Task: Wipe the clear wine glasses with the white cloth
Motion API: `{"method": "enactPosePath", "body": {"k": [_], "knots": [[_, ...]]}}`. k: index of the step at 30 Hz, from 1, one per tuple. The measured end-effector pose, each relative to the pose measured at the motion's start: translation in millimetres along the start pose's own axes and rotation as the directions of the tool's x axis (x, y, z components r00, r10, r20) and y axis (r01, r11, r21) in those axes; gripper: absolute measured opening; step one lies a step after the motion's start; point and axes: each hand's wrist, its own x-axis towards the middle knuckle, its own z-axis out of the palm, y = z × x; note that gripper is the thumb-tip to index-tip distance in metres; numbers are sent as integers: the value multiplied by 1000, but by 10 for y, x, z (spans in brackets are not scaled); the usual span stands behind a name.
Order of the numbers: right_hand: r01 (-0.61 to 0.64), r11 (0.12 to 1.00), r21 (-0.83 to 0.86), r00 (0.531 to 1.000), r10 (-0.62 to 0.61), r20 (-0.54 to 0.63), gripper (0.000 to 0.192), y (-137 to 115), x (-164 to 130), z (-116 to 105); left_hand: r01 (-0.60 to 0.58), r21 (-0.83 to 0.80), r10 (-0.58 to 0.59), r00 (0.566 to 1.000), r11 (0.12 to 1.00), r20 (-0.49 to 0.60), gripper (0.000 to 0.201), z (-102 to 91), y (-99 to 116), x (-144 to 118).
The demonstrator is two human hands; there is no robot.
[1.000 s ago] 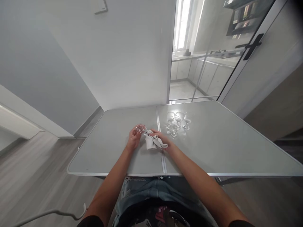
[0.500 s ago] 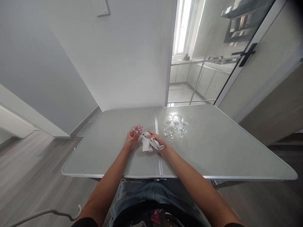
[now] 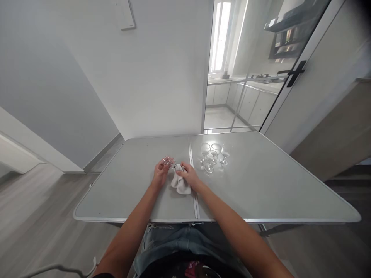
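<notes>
My left hand (image 3: 161, 170) is closed around the bowl of a clear stemmed glass (image 3: 168, 162), held on its side above the table with its foot end toward the right. A white cloth (image 3: 180, 183) is bunched in my right hand (image 3: 188, 173), pressed against the stem end of that glass. The cloth's loose end hangs down toward the table. The foot of the held glass is hidden by the cloth and fingers. To the right of my right hand, several clear stemmed glasses (image 3: 213, 156) stand close together on the table.
The pale grey folding table (image 3: 261, 185) has a metal edge and a seam (image 3: 194, 204) across its middle. A white wall (image 3: 162, 77) rises behind it. At the back right is a glass door (image 3: 232, 108) with a black handle (image 3: 296, 73). A white cable (image 3: 69, 269) hangs at lower left.
My right hand has turned over, its back now facing up, and the cloth's loose end has swung left and down. The left hand still holds the glass. The view has tilted slightly up.
</notes>
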Motion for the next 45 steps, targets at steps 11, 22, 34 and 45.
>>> {"method": "enactPosePath", "body": {"k": [11, 22, 34, 45], "knots": [[217, 879, -425, 964, -262, -50, 2, 24, -19, 34, -15, 16, 16, 997, 1000, -75, 60, 9, 3, 26], [-246, 905, 347, 964, 192, 182, 29, 5, 23, -119, -4, 6, 4, 1000, 1000, 5, 66, 48, 26, -3], [-98, 966, 241, 995, 87, 57, 27, 137, 23, 33, 129, -13, -128, 990, 992, 52, 68, 71, -10, 9], [208, 903, -377, 972, -234, -23, 9, 47, -2, 60, 18, 8, -18, 1000, 1000, 7, 60, 77, 29, 13]]}}
